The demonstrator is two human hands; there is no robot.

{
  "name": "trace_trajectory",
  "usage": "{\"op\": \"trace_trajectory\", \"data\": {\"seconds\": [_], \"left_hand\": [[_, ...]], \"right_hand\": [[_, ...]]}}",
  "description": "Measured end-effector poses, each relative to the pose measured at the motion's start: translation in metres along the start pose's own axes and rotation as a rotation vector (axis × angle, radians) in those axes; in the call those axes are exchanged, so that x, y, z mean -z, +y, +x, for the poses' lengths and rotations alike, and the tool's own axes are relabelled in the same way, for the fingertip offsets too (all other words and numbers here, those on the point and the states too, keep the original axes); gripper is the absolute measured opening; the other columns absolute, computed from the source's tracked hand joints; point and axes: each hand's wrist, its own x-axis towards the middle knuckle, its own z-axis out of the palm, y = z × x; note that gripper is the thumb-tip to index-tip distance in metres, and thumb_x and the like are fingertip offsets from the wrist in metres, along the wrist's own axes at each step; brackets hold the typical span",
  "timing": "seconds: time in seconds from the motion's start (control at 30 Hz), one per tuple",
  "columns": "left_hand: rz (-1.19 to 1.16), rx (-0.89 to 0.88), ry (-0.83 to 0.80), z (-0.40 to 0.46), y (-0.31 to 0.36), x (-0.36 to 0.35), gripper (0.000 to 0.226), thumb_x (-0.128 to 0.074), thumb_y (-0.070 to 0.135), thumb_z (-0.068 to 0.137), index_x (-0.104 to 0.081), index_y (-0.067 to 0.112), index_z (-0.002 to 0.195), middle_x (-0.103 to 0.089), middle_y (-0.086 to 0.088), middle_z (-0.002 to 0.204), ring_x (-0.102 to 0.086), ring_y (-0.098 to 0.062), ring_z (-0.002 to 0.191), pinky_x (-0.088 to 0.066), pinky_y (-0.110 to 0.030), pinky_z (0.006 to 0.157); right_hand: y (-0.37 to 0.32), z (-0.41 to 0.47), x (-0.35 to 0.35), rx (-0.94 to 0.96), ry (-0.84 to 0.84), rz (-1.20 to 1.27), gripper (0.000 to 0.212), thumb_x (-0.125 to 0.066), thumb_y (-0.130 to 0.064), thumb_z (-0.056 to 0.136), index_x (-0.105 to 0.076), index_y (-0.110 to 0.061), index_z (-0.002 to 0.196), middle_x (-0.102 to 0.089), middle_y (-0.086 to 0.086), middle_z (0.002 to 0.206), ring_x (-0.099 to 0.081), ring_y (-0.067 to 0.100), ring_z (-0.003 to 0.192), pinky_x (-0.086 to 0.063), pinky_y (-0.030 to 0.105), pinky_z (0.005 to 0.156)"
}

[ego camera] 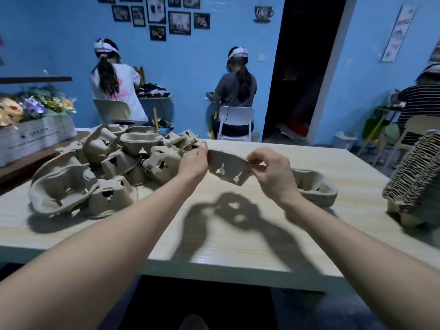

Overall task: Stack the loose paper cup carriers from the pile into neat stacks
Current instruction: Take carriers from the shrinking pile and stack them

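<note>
Hands (pixel 194 163) (pixel 273 173) pinching carrier (pixel 228 169), above table (pixel 238 239)

pile (pixel 104 167) left on the table (pixel 238 234), low stack (pixel 314 186) right, tall stack (pixel 414 184) far right

A café-style workroom. Blue walls carry framed photos (pixel 157 15) and a coffee-cup sign (pixel 263 13). People (pixel 234 91) work seated at small tables, and pulp cup carriers (pixel 114 167) are heaped on the tabletop (pixel 238 234).

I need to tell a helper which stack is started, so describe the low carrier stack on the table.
On the pale wooden table, look just beyond the right hand. The low carrier stack sits there, open side up, far shorter than the tall stack at the table's right edge.
</note>
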Motion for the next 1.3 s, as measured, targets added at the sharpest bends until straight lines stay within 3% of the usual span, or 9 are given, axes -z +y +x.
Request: {"op": "trace_trajectory", "data": {"seconds": [0.23, 0.37, 0.47, 0.57, 0.67, 0.87, 1.0, 1.13, 1.3], "left_hand": [[-0.456, 0.31, -0.203, -0.022, 0.025, -0.014, 0.025, -0.052, 0.017, 0.091, -0.043, 0.016, 0.067, -0.042, 0.001, 0.064, -0.037, -0.007, 0.054, -0.038, -0.011, 0.044], [-0.579, 0.355, -0.19, -0.034, 0.034, -0.02, 0.027, -0.053, -0.008, 0.086, -0.038, 0.009, 0.071, -0.05, -0.007, 0.068, -0.048, -0.009, 0.062, -0.05, -0.017, 0.064], [-0.621, 0.395, -0.22, -0.037, 0.039, -0.024, 0.02, -0.054, -0.009, 0.085, -0.046, 0.004, 0.073, -0.059, -0.007, 0.057, -0.054, -0.008, 0.051, -0.053, -0.016, 0.063], [-0.623, 0.386, -0.231, -0.039, 0.044, -0.032, 0.016, -0.054, -0.007, 0.086, -0.051, 0.001, 0.073, -0.058, -0.006, 0.06, -0.055, -0.006, 0.044, -0.051, -0.013, 0.051], [-0.646, 0.357, -0.227, -0.045, 0.05, -0.045, 0.016, -0.055, -0.007, 0.087, -0.053, 0.001, 0.073, -0.057, -0.006, 0.062, -0.055, -0.007, 0.047, -0.052, -0.014, 0.051], [-0.621, 0.359, -0.428, -0.07, 0.061, -0.072, 0.011, -0.053, -0.007, 0.089, -0.053, 0.001, 0.082, -0.06, -0.012, 0.077, -0.059, -0.014, 0.066, -0.055, -0.016, 0.053], [-0.507, 0.309, -0.501, -0.076, 0.063, -0.083, 0.004, -0.057, 0.0, 0.089, -0.055, 0.004, 0.089, -0.063, -0.01, 0.084, -0.062, -0.014, 0.073, -0.057, -0.019, 0.059], [-0.271, 0.12, -0.344, -0.06, 0.062, -0.091, 0.025, -0.064, 0.022, 0.088, -0.052, 0.006, 0.104, -0.058, -0.005, 0.099, -0.06, -0.012, 0.084, -0.053, -0.023, 0.073], [-0.206, 0.028, -0.39, -0.061, 0.07, -0.105, 0.008, -0.058, 0.011, 0.092, -0.059, 0.009, 0.084, -0.06, -0.003, 0.078, -0.057, -0.008, 0.065, -0.047, -0.017, 0.057]], "right_hand": [[0.008, -0.01, 0.042, 0.009, 0.021, 0.034, 0.018, -0.063, 0.015, 0.073, -0.068, -0.001, 0.079, -0.061, 0.004, 0.081, -0.057, 0.019, 0.075, -0.045, 0.018, 0.069], [0.016, -0.013, 0.058, -0.064, 0.0, 0.018, 0.016, -0.065, 0.01, 0.074, -0.069, -0.003, 0.082, -0.062, 0.005, 0.09, -0.06, 0.025, 0.082, -0.052, 0.036, 0.081], [0.018, -0.012, 0.067, -0.206, 0.015, -0.042, 0.028, -0.061, 0.007, 0.077, -0.066, -0.005, 0.102, -0.06, 0.005, 0.103, -0.056, 0.017, 0.086, -0.05, 0.03, 0.084], [0.026, -0.012, 0.069, -0.457, -0.019, 0.038, 0.023, -0.064, -0.009, 0.084, -0.064, -0.009, 0.107, -0.062, 0.003, 0.098, -0.058, 0.018, 0.088, -0.048, 0.03, 0.086], [0.026, -0.014, 0.067, -0.676, -0.009, 0.241, 0.018, -0.061, -0.03, 0.087, -0.068, -0.014, 0.081, -0.069, 0.003, 0.081, -0.065, 0.022, 0.082, -0.052, 0.048, 0.088], [0.016, -0.011, 0.079, -0.878, 0.065, 0.611, 0.014, -0.056, -0.016, 0.093, -0.057, -0.002, 0.088, -0.066, 0.018, 0.085, -0.064, 0.026, 0.07, -0.058, 0.042, 0.076], [0.029, -0.006, 0.095, -0.916, 0.111, 0.478, 0.009, -0.052, -0.001, 0.087, -0.054, -0.005, 0.079, -0.061, 0.015, 0.072, -0.059, 0.025, 0.057, -0.051, 0.031, 0.051], [0.049, -0.005, 0.114, -0.881, 0.136, 0.275, 0.012, -0.053, -0.003, 0.081, -0.052, -0.006, 0.069, -0.048, 0.011, 0.065, -0.049, 0.024, 0.065, -0.039, 0.033, 0.061], [0.066, -0.007, 0.122, -0.859, 0.189, 0.244, 0.012, -0.059, -0.006, 0.082, -0.061, -0.005, 0.07, -0.058, 0.011, 0.069, -0.055, 0.023, 0.07, -0.043, 0.034, 0.064]]}}
